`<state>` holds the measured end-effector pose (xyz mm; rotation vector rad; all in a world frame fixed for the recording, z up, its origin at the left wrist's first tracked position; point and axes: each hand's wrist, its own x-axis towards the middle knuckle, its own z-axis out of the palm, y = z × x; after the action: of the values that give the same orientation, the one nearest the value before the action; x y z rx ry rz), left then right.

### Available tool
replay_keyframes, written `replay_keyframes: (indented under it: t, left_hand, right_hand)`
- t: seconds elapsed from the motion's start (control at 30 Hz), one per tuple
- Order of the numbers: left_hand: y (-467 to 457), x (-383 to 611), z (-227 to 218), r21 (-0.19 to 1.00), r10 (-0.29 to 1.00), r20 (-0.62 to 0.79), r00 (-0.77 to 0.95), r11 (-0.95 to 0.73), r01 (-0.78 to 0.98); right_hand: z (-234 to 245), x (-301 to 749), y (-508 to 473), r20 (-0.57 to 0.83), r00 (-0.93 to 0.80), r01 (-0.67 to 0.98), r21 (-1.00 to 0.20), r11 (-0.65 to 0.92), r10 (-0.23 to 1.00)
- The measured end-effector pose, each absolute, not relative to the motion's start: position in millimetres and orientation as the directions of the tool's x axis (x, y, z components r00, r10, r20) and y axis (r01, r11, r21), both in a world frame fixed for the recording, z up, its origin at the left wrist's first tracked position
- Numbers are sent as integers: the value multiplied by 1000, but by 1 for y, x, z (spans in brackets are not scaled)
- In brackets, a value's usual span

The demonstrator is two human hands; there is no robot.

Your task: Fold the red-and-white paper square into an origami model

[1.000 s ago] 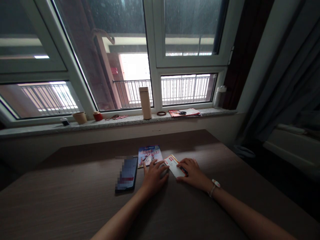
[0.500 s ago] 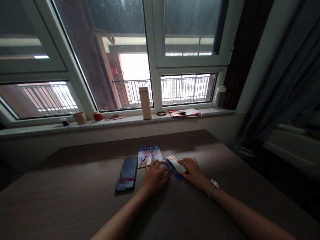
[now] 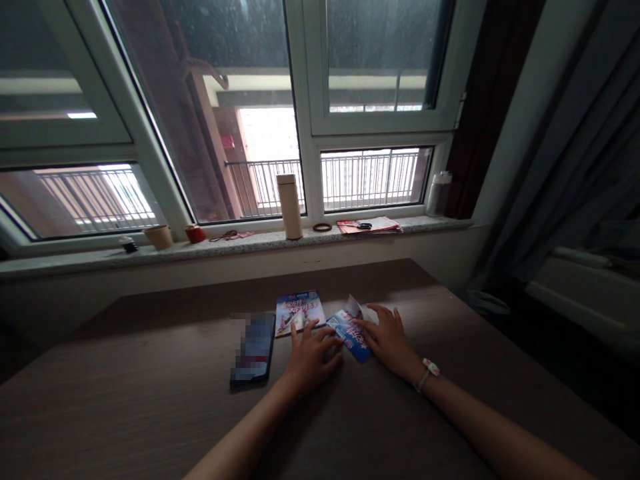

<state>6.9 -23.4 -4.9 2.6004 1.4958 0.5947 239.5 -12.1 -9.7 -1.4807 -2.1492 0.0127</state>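
Under my fingers on the dark wooden table lies a blue leaflet with pink and white lettering, partly unfolded, its far corner standing up. My left hand rests at its left edge, fingers spread and fingertips on or beside the paper. From the other side, my right hand touches the leaflet's right part with its fingers apart; a bracelet is on that wrist. Just beyond my left fingers lies a second blue printed leaflet, flat. What is beneath my fingertips is hidden.
A phone with a blurred screen lies left of my left hand. On the stone windowsill stand a beige flask, a paper cup and a white bottle. Scissors lie on red papers there.
The leaflet's folded white flap has gone over, and its printed blue face now shows. My right fingers have loosened and spread; my left hand has barely moved.
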Motion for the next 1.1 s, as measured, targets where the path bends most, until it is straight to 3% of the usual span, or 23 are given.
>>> replay_keyframes:
  t: [0.17,0.43,0.7,0.9,1.1]
  left_hand:
    - [-25,8,-1,259,854,285,435,-506,823]
    - [-24,8,-4,220,850,339,404,-489,844]
    - [-22,8,-3,211,860,239,451,-499,840]
    - [-20,8,-3,202,837,131,532,-548,812]
    - [-19,7,-3,186,822,164,545,-568,802]
  right_hand:
    - [-3,247,-10,476,-209,882,-286,376,854]
    - [5,258,-9,304,-289,781,-473,408,908]
    - [-7,256,-10,313,-379,777,-404,483,871]
    - [-11,250,-11,411,-489,718,-311,623,770]
    - [-6,250,-10,358,-543,649,-395,650,760]
